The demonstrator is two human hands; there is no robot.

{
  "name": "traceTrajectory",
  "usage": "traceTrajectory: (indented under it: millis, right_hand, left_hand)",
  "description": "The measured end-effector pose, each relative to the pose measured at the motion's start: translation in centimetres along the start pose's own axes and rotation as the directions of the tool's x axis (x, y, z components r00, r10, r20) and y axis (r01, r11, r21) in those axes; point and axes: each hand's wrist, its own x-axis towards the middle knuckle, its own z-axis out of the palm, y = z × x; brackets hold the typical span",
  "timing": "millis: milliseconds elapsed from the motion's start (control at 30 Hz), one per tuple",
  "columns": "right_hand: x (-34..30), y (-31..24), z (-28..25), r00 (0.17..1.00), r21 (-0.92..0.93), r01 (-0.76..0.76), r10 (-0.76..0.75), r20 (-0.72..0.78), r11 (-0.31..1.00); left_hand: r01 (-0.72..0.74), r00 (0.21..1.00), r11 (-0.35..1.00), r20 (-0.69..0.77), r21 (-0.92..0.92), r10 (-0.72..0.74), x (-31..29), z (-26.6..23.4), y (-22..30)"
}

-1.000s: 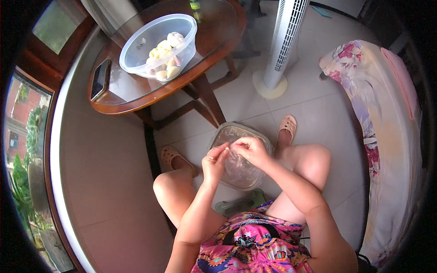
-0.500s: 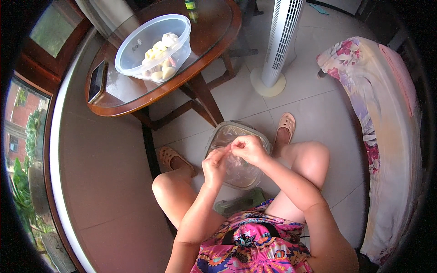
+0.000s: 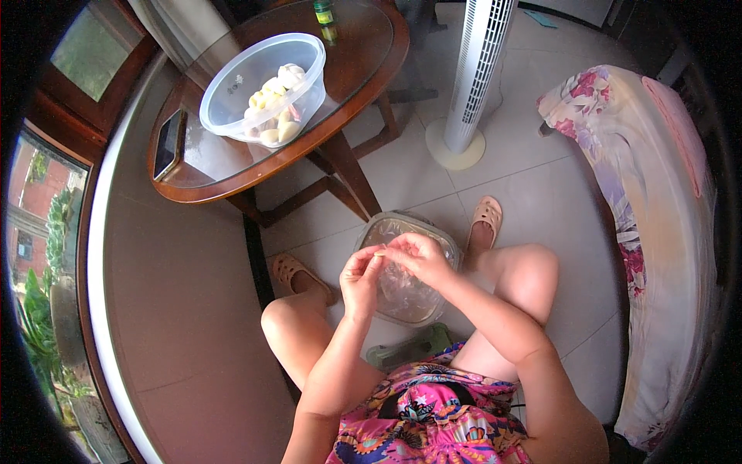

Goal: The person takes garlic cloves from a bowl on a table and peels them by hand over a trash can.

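Over the lined bin, my left hand [image 3: 361,284] and my right hand [image 3: 420,257] meet at the fingertips. Both are closed in a pinch on a small pale garlic clove [image 3: 379,254], mostly covered by the fingers. Below them stands the waste bin [image 3: 448,303], lined with a clear plastic bag [image 3: 406,294]. On the table at the upper left, a translucent plastic bowl [image 3: 226,99] holds several pale garlic cloves [image 3: 267,100] and a whitish bulb [image 3: 291,76].
The bowl stands on a round wooden table [image 3: 224,188] with a glass top, beside a phone [image 3: 169,145] and a small green jar [image 3: 323,11]. A tower fan [image 3: 475,85] rises beyond the bin. At right is a flower-patterned cover [image 3: 649,193]; a green object [image 3: 410,346] lies near my lap.
My fingertips have shifted slightly left and down, and my left fingers have turned, showing more of the pale piece. The whole view has shifted a little; the bowl stays in place on the table.
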Motion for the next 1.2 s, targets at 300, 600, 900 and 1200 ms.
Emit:
traceTrajectory:
  millis: [300,600,900,1200]
  right_hand:
    - [0.3,0.9,-0.2,0.996,-0.152,0.08,-0.086,-0.033,0.985]
    - [-0.7,-0.5,0.7,0.903,-0.494,0.335,-0.423,-0.075,0.802]
    - [-0.2,0.7,0.6,0.838,-0.698,0.423,-0.543,0.058,0.578]
    - [0.1,1.7,0.5,0.856,-0.778,0.381,-0.508,0.092,0.5]
  left_hand:
    - [0.016,1.0,1.0,0.005,0.002,-0.016,0.0,-0.3,-0.7]
    - [0.201,0.979,0.957,0.019,-0.211,-0.201,0.2,-0.3,-0.3]
    - [0.243,0.969,0.966,0.06,-0.091,-0.239,0.0,-0.3,0.0]
    - [0.359,0.932,0.931,0.078,-0.066,-0.354,0.6,-1.0,-0.1]
